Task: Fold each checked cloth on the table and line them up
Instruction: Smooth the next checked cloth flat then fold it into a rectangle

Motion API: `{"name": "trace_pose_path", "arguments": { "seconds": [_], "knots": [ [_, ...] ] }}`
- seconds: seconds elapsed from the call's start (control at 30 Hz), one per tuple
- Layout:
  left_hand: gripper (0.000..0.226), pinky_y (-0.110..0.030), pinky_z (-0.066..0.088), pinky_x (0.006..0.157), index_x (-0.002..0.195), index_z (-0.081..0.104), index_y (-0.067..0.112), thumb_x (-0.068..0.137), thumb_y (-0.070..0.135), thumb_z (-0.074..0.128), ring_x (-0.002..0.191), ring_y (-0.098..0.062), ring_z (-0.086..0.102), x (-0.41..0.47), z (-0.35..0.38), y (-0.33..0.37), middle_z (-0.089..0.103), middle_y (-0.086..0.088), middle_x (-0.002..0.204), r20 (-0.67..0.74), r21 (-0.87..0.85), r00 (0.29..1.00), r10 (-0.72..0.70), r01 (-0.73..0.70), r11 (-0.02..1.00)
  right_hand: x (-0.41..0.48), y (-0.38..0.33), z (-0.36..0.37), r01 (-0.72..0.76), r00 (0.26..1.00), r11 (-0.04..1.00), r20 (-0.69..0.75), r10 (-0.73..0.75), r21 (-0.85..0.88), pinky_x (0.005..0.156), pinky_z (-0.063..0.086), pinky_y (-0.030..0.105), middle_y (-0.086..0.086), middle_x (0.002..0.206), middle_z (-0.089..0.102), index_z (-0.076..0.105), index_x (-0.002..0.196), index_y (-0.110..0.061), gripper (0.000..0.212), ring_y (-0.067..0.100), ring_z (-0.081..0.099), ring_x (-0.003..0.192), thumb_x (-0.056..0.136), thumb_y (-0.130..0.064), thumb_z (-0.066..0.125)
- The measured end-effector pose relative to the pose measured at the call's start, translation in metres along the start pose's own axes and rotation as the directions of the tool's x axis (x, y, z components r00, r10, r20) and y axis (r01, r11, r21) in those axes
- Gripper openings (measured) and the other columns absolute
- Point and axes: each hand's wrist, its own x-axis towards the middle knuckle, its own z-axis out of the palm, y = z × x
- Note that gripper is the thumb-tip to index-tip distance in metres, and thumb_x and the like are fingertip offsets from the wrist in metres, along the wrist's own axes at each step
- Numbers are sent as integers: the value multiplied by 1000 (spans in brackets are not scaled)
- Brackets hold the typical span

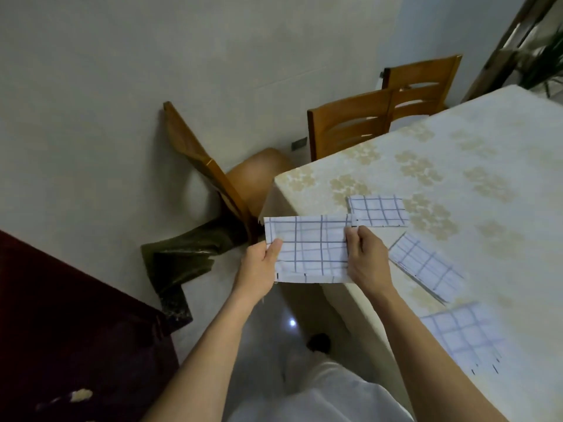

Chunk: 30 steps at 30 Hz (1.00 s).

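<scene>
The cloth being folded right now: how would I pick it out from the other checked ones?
Find the table with the flowered cover, then its near-left corner. The cloth is held up in the air there, left hand and right hand pinching its two ends. The other three checked cloths lie flat on the table.

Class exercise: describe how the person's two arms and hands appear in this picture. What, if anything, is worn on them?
Both forearms are bare up to the frame edge, with no sleeves showing. The left hand and right hand carry no gloves, rings, watch or bracelet that can be seen.
</scene>
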Motion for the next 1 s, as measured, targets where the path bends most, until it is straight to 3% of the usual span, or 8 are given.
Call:
{"name": "trace_pose_path", "arguments": {
  "seconds": [0.07,0.17,0.23,0.37,0.47,0.67,0.87,1.0],
  "knots": [
    [23,-10,51,66,109,68,24,106,33,48,90,1,70,32,-2,7,72,15,96,-2,-20,1000,-18,18,1000,32,0,15,-19,1000,1000,6,19,10,49,30,21,0,59,47,45,69,-13,39,12,44,54,104,-29,44],
    [30,-16,46,48,104,68,14,107,33,46,58,1,64,81,-2,23,73,1,86,11,14,999,-53,53,999,89,-5,32,-71,997,997,16,71,-9,49,31,22,-1,61,50,53,72,-10,40,11,47,56,104,-32,44],
    [31,-20,45,45,106,67,14,107,35,44,51,-4,59,114,-3,30,70,-3,82,40,53,996,-81,79,995,127,-4,38,-125,992,992,24,126,-32,51,34,23,1,65,55,58,76,-10,41,10,50,59,104,-36,44],
    [31,-21,54,55,108,68,19,106,40,45,72,-15,69,179,2,40,74,-2,93,46,64,989,-142,139,988,185,-1,45,-219,973,976,83,217,10,55,39,24,1,71,59,61,79,-14,36,13,55,66,101,-41,49],
    [30,-22,53,54,106,68,19,106,40,45,70,-14,69,213,15,38,73,-2,92,46,46,987,-151,149,988,206,12,50,-236,959,971,155,237,-25,52,32,23,-2,65,50,52,72,-18,31,13,49,61,99,-33,55],
    [23,-24,55,56,109,67,20,105,35,50,83,-18,72,275,28,23,75,-4,99,227,80,946,-233,221,972,229,42,75,-379,922,925,70,380,-28,53,35,28,0,67,52,53,77,-13,29,15,49,62,99,-31,55],
    [9,-47,60,88,101,71,33,99,31,62,99,-17,72,353,44,3,77,9,103,455,192,822,-343,286,939,268,58,92,-485,874,873,-16,485,-49,51,32,27,1,66,49,47,74,-13,30,17,46,60,100,-25,53],
    [12,-25,55,62,109,69,22,101,19,60,84,-14,70,390,53,1,74,1,102,551,264,747,-373,268,927,296,58,103,-580,807,815,-134,575,6,55,39,27,0,75,60,61,87,-14,22,19,57,68,98,-33,58]
  ]
}}
